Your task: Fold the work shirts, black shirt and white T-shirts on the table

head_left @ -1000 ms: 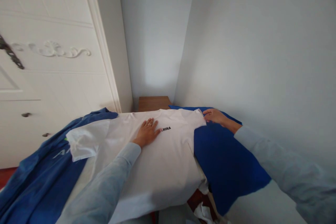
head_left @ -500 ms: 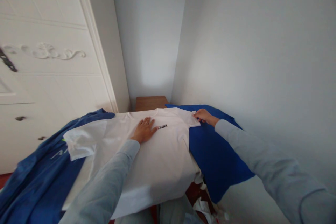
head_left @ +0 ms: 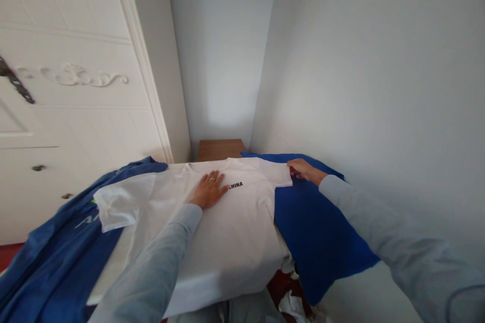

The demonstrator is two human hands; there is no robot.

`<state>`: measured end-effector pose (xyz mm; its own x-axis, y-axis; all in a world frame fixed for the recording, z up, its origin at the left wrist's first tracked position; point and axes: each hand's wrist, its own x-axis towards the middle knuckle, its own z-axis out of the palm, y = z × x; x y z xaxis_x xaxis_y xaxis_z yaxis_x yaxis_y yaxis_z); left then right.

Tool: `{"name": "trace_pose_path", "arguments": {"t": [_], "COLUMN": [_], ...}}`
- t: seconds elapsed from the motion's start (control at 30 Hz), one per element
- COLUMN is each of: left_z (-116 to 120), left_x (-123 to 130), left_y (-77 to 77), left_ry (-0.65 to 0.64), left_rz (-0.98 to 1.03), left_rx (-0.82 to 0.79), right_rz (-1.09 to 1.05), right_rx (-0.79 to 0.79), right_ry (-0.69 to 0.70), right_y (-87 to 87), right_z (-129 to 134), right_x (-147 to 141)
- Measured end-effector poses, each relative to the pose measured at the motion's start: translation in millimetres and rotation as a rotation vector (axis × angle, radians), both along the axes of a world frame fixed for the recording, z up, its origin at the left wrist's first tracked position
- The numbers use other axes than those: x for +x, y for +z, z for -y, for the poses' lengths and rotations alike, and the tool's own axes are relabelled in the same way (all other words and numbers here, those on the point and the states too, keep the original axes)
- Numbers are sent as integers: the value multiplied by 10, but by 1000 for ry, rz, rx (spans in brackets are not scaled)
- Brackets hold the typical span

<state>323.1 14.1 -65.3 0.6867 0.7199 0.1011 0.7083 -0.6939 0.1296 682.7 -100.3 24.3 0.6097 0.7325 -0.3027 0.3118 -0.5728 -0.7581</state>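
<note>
A white T-shirt (head_left: 231,232) with black lettering on its chest lies spread out, its lower part hanging over the near edge. My left hand (head_left: 209,190) rests flat on the chest beside the lettering, fingers extended, with a ring on one finger. At the right, my right hand (head_left: 301,169) pinches the outer edge of the shirt's right-side sleeve, which is stretched out straight over a blue cloth (head_left: 318,232). The other sleeve lies loosely at the left, partly over a dark blue garment (head_left: 64,252) with pale lettering.
Behind the shirt stands a brown wooden surface (head_left: 222,149) in the corner. A white cabinet (head_left: 79,126) with dark handles rises at the left, and a grey wall (head_left: 359,60) at the right. White crumpled things (head_left: 291,305) lie low at the front on a red floor.
My right hand has moved a little to the right with the sleeve edge, and the sleeve now lies straighter and longer. My left hand keeps its place on the shirt.
</note>
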Motion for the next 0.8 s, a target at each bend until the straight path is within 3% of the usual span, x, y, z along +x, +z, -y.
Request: {"name": "trace_pose_path", "arguments": {"t": [0.27, 0.4, 0.53, 0.67, 0.8], "left_z": [4, 28, 28, 22, 36], "left_x": [21, 15, 13, 15, 12], "left_y": [29, 67, 71, 61, 84], "left_ry": [11, 5, 11, 13, 18], "left_rz": [-32, -31, -34, -42, -65], "left_rx": [-10, -5, -15, -18, -24], "right_rz": [-217, -268, -238, -172, 30], "right_rx": [-12, -27, -34, 21, 141], "right_ry": [-44, 47, 197, 163, 138], "right_y": [35, 32, 24, 30, 74], "right_z": [258, 343, 405, 446, 516], "right_x": [140, 76, 5, -22, 10]}}
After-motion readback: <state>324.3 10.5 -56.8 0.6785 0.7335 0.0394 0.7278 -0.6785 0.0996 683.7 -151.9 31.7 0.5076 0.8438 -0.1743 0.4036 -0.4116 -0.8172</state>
